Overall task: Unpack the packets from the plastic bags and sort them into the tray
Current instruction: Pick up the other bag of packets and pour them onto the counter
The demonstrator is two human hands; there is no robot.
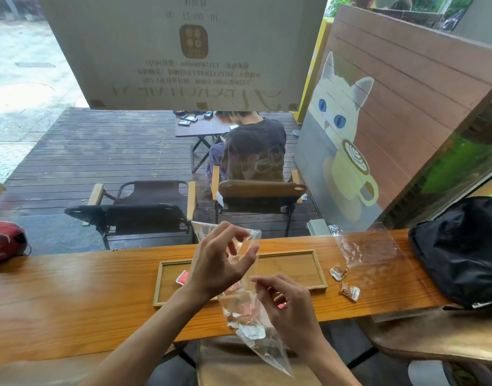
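Note:
A clear plastic bag (246, 310) hangs over the counter's near edge with several red and brown packets inside. My left hand (219, 263) pinches its upper rim above the wooden tray (289, 267). My right hand (286, 305) sits lower at the bag's side, fingers curled, and pinches a red packet (281, 305). One red packet (182, 277) lies in the tray's left part. Two brown packets (338, 272) (349, 291) lie on the counter to the right of the tray. A second clear bag (361, 246) lies flat behind them.
The wooden counter (72, 296) runs along a window. A black bag (461, 246) sits at the counter's right end, a red object (5, 240) at its left end. Outside the glass are folding chairs, a small table and a seated person.

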